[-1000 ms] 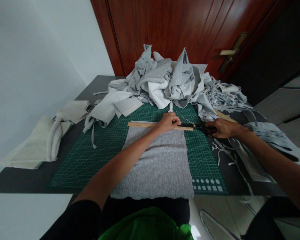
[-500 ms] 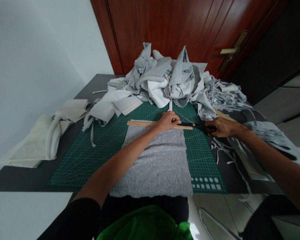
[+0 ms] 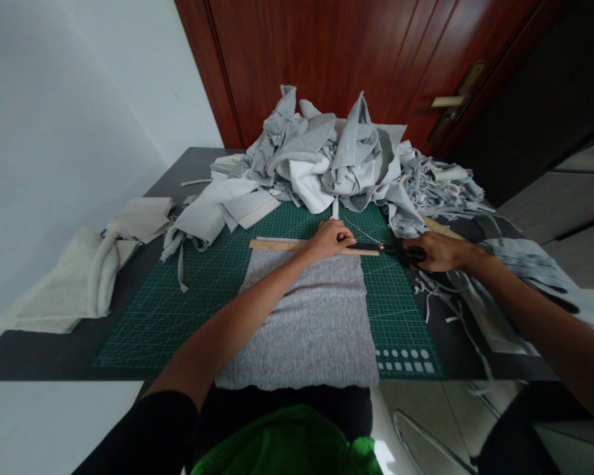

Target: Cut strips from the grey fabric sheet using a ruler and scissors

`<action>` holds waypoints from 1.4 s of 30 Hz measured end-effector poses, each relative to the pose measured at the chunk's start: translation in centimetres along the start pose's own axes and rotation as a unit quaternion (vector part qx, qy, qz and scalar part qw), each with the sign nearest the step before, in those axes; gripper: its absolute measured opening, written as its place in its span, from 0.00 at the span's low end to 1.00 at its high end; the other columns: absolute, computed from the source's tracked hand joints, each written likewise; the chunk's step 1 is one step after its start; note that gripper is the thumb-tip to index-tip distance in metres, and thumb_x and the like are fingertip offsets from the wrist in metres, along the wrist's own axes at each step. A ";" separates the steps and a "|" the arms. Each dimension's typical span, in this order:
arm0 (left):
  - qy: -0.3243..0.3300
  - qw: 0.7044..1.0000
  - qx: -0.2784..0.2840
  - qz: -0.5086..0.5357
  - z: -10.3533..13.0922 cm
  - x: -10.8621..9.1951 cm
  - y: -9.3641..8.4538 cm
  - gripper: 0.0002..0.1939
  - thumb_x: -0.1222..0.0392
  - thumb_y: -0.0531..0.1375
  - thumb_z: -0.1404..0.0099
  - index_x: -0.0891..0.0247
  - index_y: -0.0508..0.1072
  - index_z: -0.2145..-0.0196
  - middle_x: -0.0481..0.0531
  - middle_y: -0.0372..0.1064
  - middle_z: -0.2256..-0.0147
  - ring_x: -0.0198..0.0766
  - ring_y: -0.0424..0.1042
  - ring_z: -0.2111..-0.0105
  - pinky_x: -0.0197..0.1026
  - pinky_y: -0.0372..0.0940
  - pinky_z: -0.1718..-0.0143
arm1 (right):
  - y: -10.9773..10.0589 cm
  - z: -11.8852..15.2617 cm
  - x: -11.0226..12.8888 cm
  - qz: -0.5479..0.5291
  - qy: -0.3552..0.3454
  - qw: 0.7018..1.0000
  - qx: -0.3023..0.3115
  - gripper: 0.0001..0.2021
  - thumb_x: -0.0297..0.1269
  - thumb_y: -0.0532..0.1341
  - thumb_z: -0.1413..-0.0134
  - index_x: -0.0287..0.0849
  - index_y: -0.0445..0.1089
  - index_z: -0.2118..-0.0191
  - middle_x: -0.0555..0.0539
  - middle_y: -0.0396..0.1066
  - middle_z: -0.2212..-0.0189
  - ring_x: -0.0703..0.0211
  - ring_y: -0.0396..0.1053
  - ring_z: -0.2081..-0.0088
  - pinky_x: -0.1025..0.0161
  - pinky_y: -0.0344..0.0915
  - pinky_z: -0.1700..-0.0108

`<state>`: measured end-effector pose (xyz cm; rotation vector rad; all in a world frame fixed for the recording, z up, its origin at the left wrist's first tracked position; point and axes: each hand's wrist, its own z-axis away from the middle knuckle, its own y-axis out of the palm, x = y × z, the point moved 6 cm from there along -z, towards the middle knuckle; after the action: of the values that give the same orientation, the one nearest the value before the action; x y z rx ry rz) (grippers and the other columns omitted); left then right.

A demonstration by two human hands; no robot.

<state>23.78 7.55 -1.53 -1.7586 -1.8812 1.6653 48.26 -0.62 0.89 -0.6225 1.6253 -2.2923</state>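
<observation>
Grey knit fabric [image 3: 301, 323] lies flat on a green cutting mat [image 3: 148, 310], and a wooden ruler [image 3: 272, 245] lies across its far edge. My left hand [image 3: 330, 239] is on the ruler's middle with its fingers closed near the tips of black scissors [image 3: 382, 247]; whatever it pinches is too small to make out. My right hand [image 3: 438, 252] grips the scissors' handles at the right, the blades lying along the ruler and pointing left. A narrow pale strip [image 3: 335, 208] shows just beyond my left hand.
A heap of grey and white cloth [image 3: 321, 155] stands at the mat's far edge. Shredded scraps [image 3: 440, 185] are behind on the right. Folded cream pieces [image 3: 64, 284] lie at the left. Another wooden strip [image 3: 440, 227] and striped cloth [image 3: 529, 264] are near my right hand.
The whole view has shifted slightly, with things appearing a little further left. Both hands and the scissors keep nearly the same places over the ruler.
</observation>
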 end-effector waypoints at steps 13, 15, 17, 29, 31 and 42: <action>-0.012 1.000 0.001 -0.004 0.0 -0.1 -0.2 0.09 0.57 0.67 0.30 0.60 0.83 0.68 0.48 0.70 0.73 0.38 0.67 0.67 0.43 0.60 0.58 | -0.2 0.0 0.4 -0.009 0.012 1.000 -0.014 0.08 0.39 0.63 0.54 0.47 0.65 0.67 0.48 0.73 0.73 0.54 0.68 0.72 0.59 0.56 0.67; -0.009 1.000 0.001 0.002 0.0 -0.2 -0.3 0.09 0.57 0.67 0.30 0.60 0.83 0.68 0.48 0.70 0.73 0.38 0.67 0.67 0.43 0.60 0.58 | -0.2 -0.3 0.5 -0.010 0.016 1.000 -0.018 0.09 0.41 0.64 0.54 0.48 0.65 0.67 0.50 0.73 0.74 0.54 0.68 0.73 0.59 0.56 0.67; -0.003 1.000 0.001 0.006 0.0 -0.2 -0.3 0.09 0.57 0.67 0.30 0.60 0.84 0.68 0.48 0.70 0.73 0.38 0.66 0.67 0.43 0.60 0.58 | -0.1 -0.7 0.6 -0.011 0.017 1.000 -0.022 0.08 0.42 0.64 0.54 0.48 0.66 0.68 0.50 0.73 0.74 0.54 0.69 0.73 0.60 0.56 0.68; -0.003 1.000 0.000 0.023 -0.1 0.3 -0.2 0.09 0.57 0.66 0.30 0.61 0.84 0.67 0.47 0.69 0.74 0.38 0.67 0.67 0.42 0.59 0.60 | -0.2 -1.8 1.0 -0.008 -0.013 0.999 -0.034 0.07 0.41 0.64 0.52 0.47 0.68 0.67 0.49 0.75 0.73 0.54 0.71 0.72 0.61 0.56 0.69; -0.009 0.999 0.015 0.045 -0.1 0.4 -0.2 0.09 0.57 0.66 0.30 0.62 0.84 0.67 0.47 0.70 0.74 0.37 0.66 0.68 0.41 0.59 0.60 | -0.3 -1.8 1.1 -0.010 -0.018 0.999 -0.032 0.07 0.41 0.64 0.51 0.47 0.69 0.67 0.49 0.75 0.74 0.55 0.71 0.73 0.61 0.56 0.69; -0.034 0.993 0.040 0.102 -0.3 0.3 -1.6 0.13 0.59 0.58 0.24 0.64 0.82 0.59 0.54 0.79 0.61 0.37 0.71 0.63 0.40 0.63 0.59 | -0.2 -1.7 1.0 -0.001 -0.016 0.999 -0.037 0.06 0.40 0.63 0.51 0.47 0.69 0.67 0.48 0.75 0.74 0.54 0.71 0.73 0.60 0.56 0.69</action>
<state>22.83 8.39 -0.43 -1.9425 -1.6818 1.8643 46.54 0.42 0.81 -0.6742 1.7009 -2.2207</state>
